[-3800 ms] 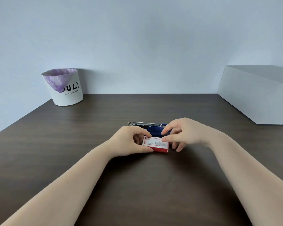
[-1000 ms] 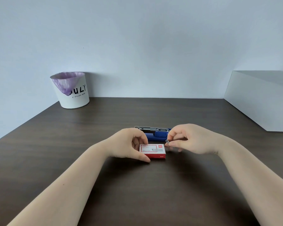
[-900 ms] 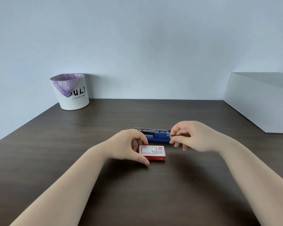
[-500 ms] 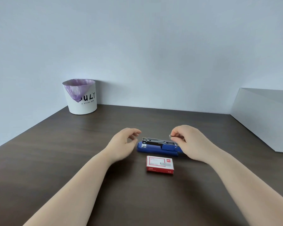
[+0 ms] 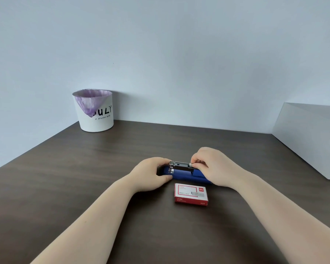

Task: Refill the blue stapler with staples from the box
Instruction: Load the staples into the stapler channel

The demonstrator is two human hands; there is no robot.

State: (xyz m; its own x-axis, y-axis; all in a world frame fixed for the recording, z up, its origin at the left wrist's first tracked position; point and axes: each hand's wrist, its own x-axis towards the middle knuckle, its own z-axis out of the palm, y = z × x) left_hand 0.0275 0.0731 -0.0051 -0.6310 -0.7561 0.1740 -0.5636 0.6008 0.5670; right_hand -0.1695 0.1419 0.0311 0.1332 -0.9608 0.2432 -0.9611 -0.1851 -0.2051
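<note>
The blue stapler [image 5: 181,175] lies sideways on the dark wooden table [image 5: 84,187], its metal staple channel [image 5: 180,165] exposed on top. My left hand [image 5: 151,173] grips the stapler's left end. My right hand [image 5: 211,165] pinches a small strip of staples [image 5: 191,165] at the right end of the channel. The red and white staple box [image 5: 191,193] rests closed on the table just in front of the stapler, touched by neither hand.
A white bin [image 5: 94,112] with a purple liner stands at the table's back left corner by the wall. A large white box [image 5: 311,136] sits along the right edge.
My left hand let go of the staple box and took hold of the stapler's left end. My right hand carried the staple strip from the box to the stapler's channel.
</note>
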